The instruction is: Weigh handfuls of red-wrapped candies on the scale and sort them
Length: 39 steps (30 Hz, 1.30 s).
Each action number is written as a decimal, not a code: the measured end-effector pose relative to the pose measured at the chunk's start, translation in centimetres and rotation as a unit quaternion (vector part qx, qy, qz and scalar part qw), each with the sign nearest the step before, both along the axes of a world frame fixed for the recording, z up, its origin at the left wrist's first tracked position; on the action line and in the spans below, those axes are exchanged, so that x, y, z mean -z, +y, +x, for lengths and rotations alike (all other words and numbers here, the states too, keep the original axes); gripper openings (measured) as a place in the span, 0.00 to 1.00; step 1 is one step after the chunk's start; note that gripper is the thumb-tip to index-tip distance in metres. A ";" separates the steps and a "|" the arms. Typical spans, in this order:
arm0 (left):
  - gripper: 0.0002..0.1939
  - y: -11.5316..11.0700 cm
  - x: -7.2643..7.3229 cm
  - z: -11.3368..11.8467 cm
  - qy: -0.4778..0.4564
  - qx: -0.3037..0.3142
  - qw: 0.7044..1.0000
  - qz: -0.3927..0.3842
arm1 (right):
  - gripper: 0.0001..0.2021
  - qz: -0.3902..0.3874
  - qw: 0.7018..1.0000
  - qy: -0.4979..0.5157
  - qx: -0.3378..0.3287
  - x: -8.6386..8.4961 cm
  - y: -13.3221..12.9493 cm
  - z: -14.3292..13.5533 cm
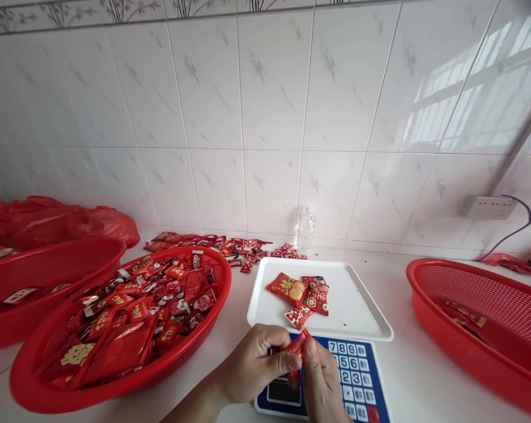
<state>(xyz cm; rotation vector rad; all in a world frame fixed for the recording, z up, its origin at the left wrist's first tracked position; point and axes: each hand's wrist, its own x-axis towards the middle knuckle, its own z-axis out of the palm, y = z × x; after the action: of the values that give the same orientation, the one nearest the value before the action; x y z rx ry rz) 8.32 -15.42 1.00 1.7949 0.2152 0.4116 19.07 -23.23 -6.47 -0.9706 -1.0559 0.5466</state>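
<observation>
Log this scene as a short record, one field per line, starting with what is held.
Held: small red packet, pinched between left hand and right hand
Under them: blue keypad with a dark display, partly covered
Just beyond: white tray bearing a few patterned packets
Left side: heaped red basket, and a second red basket farther left
Right side: red mesh basket, a few wrappers or packets low inside
By the wall: clear bottle, loose packets
On the wall: socket

Glossy wrapper (300, 339), smooth plastic tray (358, 301)
</observation>
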 end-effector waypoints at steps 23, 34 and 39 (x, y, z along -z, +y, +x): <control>0.19 3.6 1.6 -1.9 -0.283 -0.041 0.867 -0.408 | 0.41 -0.286 0.768 -0.573 0.012 -6.8 4.9 9.6; 0.20 3.7 1.7 -1.9 -0.276 -0.040 0.869 -0.409 | 0.18 -0.185 0.791 -0.581 0.049 -5.7 7.6 9.2; 0.19 3.9 1.8 -1.8 -0.282 -0.035 0.868 -0.406 | 0.14 -0.171 0.828 -0.525 0.101 -5.9 9.0 10.3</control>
<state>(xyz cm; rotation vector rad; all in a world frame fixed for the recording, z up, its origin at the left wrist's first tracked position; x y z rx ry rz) 6.48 -11.54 -0.82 0.7888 0.0223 0.7474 29.40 -14.24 -0.54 -1.7684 -1.8270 -0.0444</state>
